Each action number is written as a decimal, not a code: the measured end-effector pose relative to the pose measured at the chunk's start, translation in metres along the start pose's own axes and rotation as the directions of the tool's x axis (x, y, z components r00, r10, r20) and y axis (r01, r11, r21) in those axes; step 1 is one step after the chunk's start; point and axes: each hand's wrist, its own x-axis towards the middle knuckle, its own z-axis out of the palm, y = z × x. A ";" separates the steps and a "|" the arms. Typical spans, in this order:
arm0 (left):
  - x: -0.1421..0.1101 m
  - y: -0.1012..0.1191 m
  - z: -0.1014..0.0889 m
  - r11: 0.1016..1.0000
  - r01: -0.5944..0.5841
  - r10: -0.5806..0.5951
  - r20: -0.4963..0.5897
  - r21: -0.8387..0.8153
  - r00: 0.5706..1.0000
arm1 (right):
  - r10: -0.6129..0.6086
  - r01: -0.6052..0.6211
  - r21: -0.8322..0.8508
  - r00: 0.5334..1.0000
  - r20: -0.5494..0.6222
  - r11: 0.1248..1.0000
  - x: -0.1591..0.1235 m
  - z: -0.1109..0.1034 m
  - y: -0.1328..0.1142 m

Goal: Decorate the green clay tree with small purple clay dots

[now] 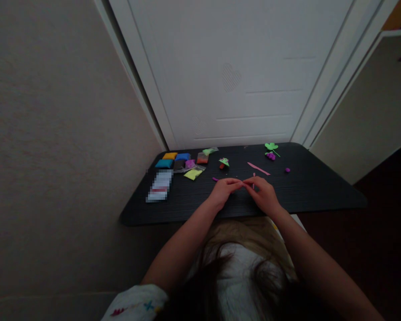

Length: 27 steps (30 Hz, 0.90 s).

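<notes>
Grip: left hand (pixel 223 191) and right hand (pixel 264 192) pinch narrowly, fingertips meeting (whether a piece sits between them is too small to tell).
Hand position: both over the middle of the table (pixel 307 191), wrists apart, fingers converging.
Sleeve (pixel 137 301): white with coloured stitching, on the left arm.
Sheet (pixel 160 185): pale with a red band, at left (pixelated, content unreadable).
Purple piece (pixel 215 179): just beside the left hand, on its outer side.
Pink stick (pixel 254 174): just beyond the right hand, partly covered by its fingers.
Yellow packet (pixel 194 173): left of the purple piece, beyond it.
Purple ball (pixel 288 170): at right, well apart from the hands.
Pink strip (pixel 259 168): long and slim, flat on the surface, set slantwise beyond the right hand.
Mushroom (pixel 224 162): speckled green cap, reddish stem, tilted, beyond the left hand.
Front packets: teal (pixel 164 163), dark (pixel 179 166) and purple (pixel 190 163), side by side.
Rear packets: orange (pixel 169 155), blue (pixel 183 157), red (pixel 202 158) and light green (pixel 208 151).
Grapes (pixel 270 156): purple cluster, far right area.
Clover (pixel 271 146): green with a thin stem, just beyond the grapes.
Door (pixel 263 53): white, with raised hearts and bars (backdrop to the table).
</notes>
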 end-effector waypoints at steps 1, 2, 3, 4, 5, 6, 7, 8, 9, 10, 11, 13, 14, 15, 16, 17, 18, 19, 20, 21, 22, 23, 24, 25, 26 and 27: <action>0.000 -0.001 0.000 1.000 0.001 -0.001 -0.001 -0.001 1.000 | -0.005 0.005 0.000 1.000 0.003 1.000 0.000 0.001 0.001; 0.001 -0.002 0.000 1.000 0.002 -0.002 -0.002 0.002 1.000 | -0.010 0.010 0.000 1.000 0.007 1.000 -0.001 0.002 0.001; 0.001 -0.003 0.001 1.000 0.003 -0.003 -0.004 0.009 1.000 | -0.016 0.016 0.000 1.000 0.011 1.000 -0.001 0.002 0.002; 0.000 -0.004 0.002 1.000 0.003 -0.003 -0.005 0.021 1.000 | -0.021 0.021 0.001 1.000 0.015 1.000 -0.001 0.003 0.002; 0.000 -0.004 0.003 0.999 0.002 -0.001 -0.006 0.037 1.000 | -0.026 0.026 0.001 0.999 0.020 1.000 -0.002 0.004 0.002; -0.001 -0.003 0.003 0.998 -0.001 0.001 -0.007 0.058 1.000 | -0.029 0.029 0.002 0.999 0.025 1.000 -0.002 0.004 0.002; -0.001 -0.002 0.003 0.996 -0.006 0.007 -0.010 0.084 1.000 | -0.030 0.030 0.004 0.999 0.028 1.000 -0.002 0.004 0.001; -0.001 -0.001 0.003 0.993 -0.012 0.014 -0.015 0.115 1.000 | -0.028 0.028 0.006 0.999 0.028 1.000 -0.002 0.004 0.001; 0.000 0.001 0.001 0.988 -0.020 0.024 -0.025 0.150 0.999 | -0.023 0.023 0.010 0.999 0.026 1.000 -0.002 0.003 0.000; 0.001 0.003 -0.003 0.981 -0.029 0.037 -0.042 0.191 0.998 | -0.015 0.015 0.015 1.000 0.019 1.000 -0.002 0.003 0.000; 0.003 0.004 -0.007 0.971 -0.036 0.053 -0.065 0.235 0.997 | -0.004 0.004 0.022 1.000 0.008 1.000 -0.002 0.002 -0.001; 0.009 0.006 -0.021 0.941 -0.044 0.089 -0.122 0.335 0.989 | 0.023 -0.022 0.038 0.999 -0.024 0.999 -0.002 0.000 -0.001; 0.013 0.006 -0.028 0.921 -0.042 0.105 -0.143 0.388 0.984 | 0.038 -0.036 0.046 0.998 -0.040 0.998 -0.001 -0.001 0.000; 0.016 0.004 -0.036 0.895 -0.038 0.121 -0.159 0.445 0.980 | 0.050 -0.047 0.054 0.997 -0.052 0.997 -0.001 -0.002 0.000; 0.020 0.002 -0.042 0.866 -0.037 0.136 -0.162 0.499 0.977 | 0.060 -0.057 0.062 0.996 -0.059 0.996 -0.001 -0.002 0.001; 0.023 0.000 -0.047 0.834 -0.041 0.151 -0.155 0.550 0.976 | 0.067 -0.063 0.070 0.996 -0.059 0.996 -0.001 -0.002 0.001; 0.025 -0.004 -0.050 0.800 -0.048 0.164 -0.142 0.599 0.976 | 0.072 -0.067 0.078 0.996 -0.054 0.995 0.000 -0.002 0.001; 0.027 -0.007 -0.051 0.764 -0.057 0.175 -0.122 0.642 0.977 | 0.074 -0.070 0.085 0.996 -0.046 0.994 0.000 -0.002 0.001; 0.028 -0.010 -0.051 0.730 -0.066 0.182 -0.099 0.680 0.978 | 0.076 -0.072 0.092 0.996 -0.036 0.993 0.000 -0.001 0.002; 0.029 -0.012 -0.050 0.697 -0.076 0.186 -0.077 0.713 0.979 | 0.077 -0.074 0.097 0.997 -0.028 0.993 0.001 -0.001 0.002; 0.030 -0.015 -0.049 0.667 -0.086 0.189 -0.057 0.740 0.980 | 0.079 -0.077 0.102 0.997 -0.021 0.992 0.001 -0.001 0.002; 0.030 -0.016 -0.047 0.641 -0.094 0.191 -0.039 0.762 0.981 | 0.081 -0.079 0.105 0.997 -0.017 0.991 0.001 -0.001 0.002; 0.030 -0.017 -0.045 0.617 -0.102 0.191 -0.024 0.781 0.981 | 0.084 -0.082 0.108 0.996 -0.013 0.991 0.001 -0.001 0.002; 0.031 -0.018 -0.044 0.595 -0.108 0.192 -0.010 0.796 0.981 | 0.086 -0.084 0.111 0.996 -0.010 0.990 0.001 -0.001 0.002; 0.031 -0.018 -0.043 0.576 -0.114 0.192 0.001 0.809 0.981 | 0.088 -0.086 0.112 0.996 -0.008 0.990 0.001 -0.001 0.002; 0.031 -0.018 -0.043 0.559 -0.119 0.191 0.012 0.821 0.982 | 0.090 -0.089 0.113 0.996 -0.007 0.990 0.001 -0.001 0.002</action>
